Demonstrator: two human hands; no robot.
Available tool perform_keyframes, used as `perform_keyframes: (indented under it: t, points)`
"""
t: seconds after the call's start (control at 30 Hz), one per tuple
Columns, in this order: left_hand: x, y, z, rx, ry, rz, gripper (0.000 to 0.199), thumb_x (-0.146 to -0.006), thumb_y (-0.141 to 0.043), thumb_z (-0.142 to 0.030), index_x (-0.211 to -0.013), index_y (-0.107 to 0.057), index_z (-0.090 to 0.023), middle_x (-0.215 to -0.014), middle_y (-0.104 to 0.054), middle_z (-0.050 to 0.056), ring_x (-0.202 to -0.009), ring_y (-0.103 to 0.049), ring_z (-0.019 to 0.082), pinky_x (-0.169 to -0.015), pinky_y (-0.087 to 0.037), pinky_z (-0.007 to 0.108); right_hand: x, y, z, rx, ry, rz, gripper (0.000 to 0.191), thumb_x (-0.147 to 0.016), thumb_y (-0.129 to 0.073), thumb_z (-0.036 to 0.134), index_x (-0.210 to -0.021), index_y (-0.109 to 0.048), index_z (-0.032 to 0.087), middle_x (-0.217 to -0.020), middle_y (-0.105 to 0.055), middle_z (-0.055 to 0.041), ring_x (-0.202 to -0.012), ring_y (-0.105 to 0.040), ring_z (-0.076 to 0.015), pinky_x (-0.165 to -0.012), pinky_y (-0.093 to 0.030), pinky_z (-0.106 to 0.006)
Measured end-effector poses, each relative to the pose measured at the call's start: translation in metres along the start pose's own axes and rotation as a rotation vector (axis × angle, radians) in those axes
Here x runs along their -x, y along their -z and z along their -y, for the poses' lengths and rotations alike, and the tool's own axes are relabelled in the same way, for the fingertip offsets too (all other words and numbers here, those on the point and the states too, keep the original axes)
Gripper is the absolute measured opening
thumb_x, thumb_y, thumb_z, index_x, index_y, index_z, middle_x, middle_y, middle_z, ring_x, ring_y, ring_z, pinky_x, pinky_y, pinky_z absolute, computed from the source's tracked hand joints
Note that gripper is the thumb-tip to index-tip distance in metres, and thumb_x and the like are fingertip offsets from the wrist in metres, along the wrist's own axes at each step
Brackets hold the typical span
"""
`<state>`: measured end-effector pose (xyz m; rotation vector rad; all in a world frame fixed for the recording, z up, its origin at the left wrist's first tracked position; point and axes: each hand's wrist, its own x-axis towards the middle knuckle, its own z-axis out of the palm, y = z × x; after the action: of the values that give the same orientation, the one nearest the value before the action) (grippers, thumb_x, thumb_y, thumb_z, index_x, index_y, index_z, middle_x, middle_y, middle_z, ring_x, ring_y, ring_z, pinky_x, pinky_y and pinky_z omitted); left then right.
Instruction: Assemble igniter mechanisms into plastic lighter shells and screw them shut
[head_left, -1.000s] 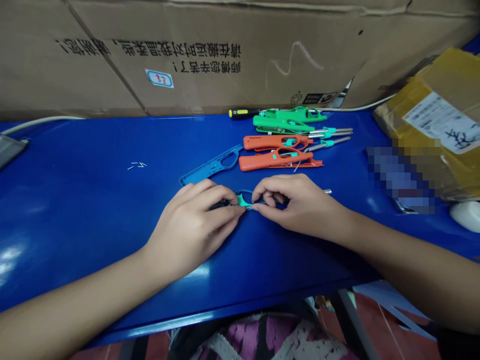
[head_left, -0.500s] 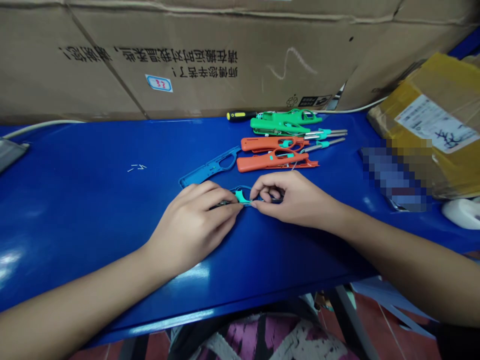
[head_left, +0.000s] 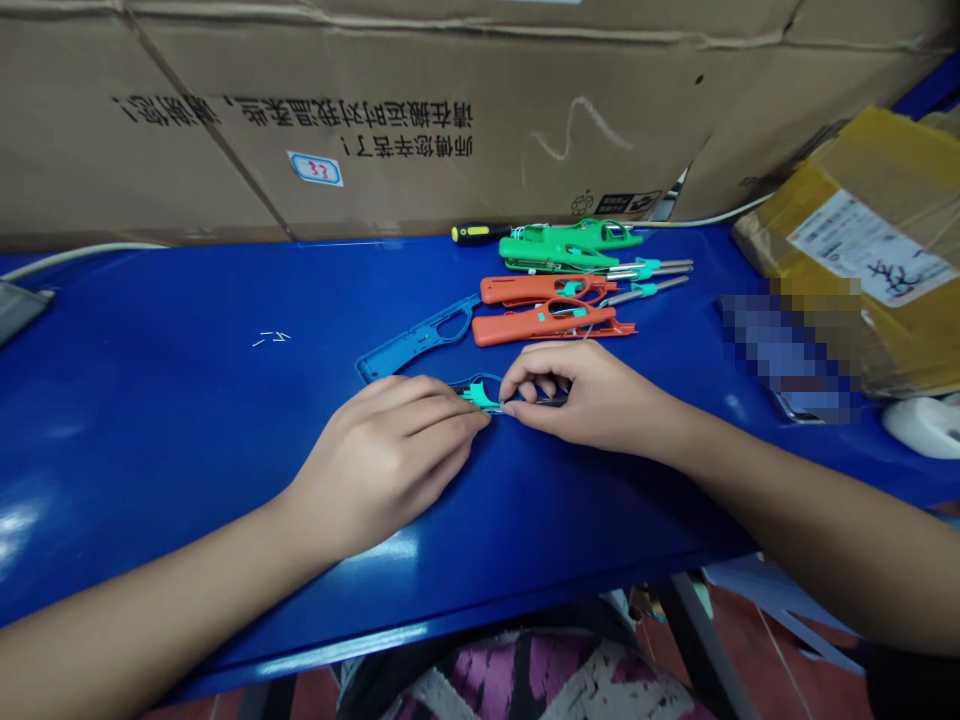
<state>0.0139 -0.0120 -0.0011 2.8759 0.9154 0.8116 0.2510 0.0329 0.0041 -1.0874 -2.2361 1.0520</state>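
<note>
The place looked like a small workshop or assembly corner, though a room at home could not be ruled out: orange casings (head_left: 544, 326), green casings (head_left: 559, 250) and a screwdriver (head_left: 480, 234) lay on a blue desk (head_left: 187, 480) near a printed carton (head_left: 390, 60), a taped, labelled parcel (head_left: 911, 335) and red floor tiles (head_left: 769, 665).

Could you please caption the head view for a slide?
Left hand and right hand hold a blue casing with a turquoise part, near a separate blue shell and orange casings.
</note>
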Motion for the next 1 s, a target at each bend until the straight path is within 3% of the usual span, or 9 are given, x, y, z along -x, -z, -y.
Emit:
perform_keyframes:
  t: [0.23,0.5,0.7,1.0]
  points:
    - [0.003,-0.001,-0.002,0.003,-0.027,0.015,0.021,-0.093,-0.065,-0.014,-0.113,-0.07,-0.014,-0.113,-0.077,0.007,-0.1,-0.073,0.021,-0.093,-0.058,0.039,-0.001,0.001,-0.003,0.021,0.036,0.005,0.008,-0.08,-0.066,0.011,-0.084,-0.072,0.014,-0.072,-0.06,0.0019,-0.065,-0.05,-0.0083,-0.059,-0.041,-0.021]
    - [-0.002,0.0,-0.016,-0.096,-0.043,0.052,0.022,-0.094,-0.064,-0.018,-0.112,-0.072,-0.009,-0.111,-0.078,0.011,-0.102,-0.074,0.028,-0.092,-0.062,0.045,-0.002,0.003,-0.004,0.009,0.055,-0.002,0.007,-0.081,-0.067,0.011,-0.083,-0.072,0.014,-0.075,-0.064,0.0003,-0.068,-0.054,-0.0096,-0.063,-0.045,-0.022]
    - [-0.001,0.002,-0.026,-0.172,-0.042,0.072,0.025,-0.095,-0.061,-0.019,-0.112,-0.073,-0.006,-0.114,-0.077,0.015,-0.104,-0.074,0.031,-0.092,-0.064,0.046,-0.003,0.01,-0.005,-0.015,0.04,0.081,0.014,-0.083,-0.063,0.011,-0.091,-0.073,0.015,-0.086,-0.071,-0.0022,-0.074,-0.058,-0.0109,-0.068,-0.047,-0.024]
    - [0.0,0.003,-0.022,-0.103,-0.033,0.047,0.024,-0.095,-0.062,-0.019,-0.113,-0.073,-0.009,-0.115,-0.077,0.012,-0.103,-0.075,0.027,-0.094,-0.064,0.044,-0.004,0.011,-0.003,-0.032,-0.026,0.075,0.015,-0.079,-0.063,0.01,-0.088,-0.074,0.015,-0.084,-0.072,-0.0014,-0.071,-0.057,-0.0099,-0.061,-0.041,-0.023]
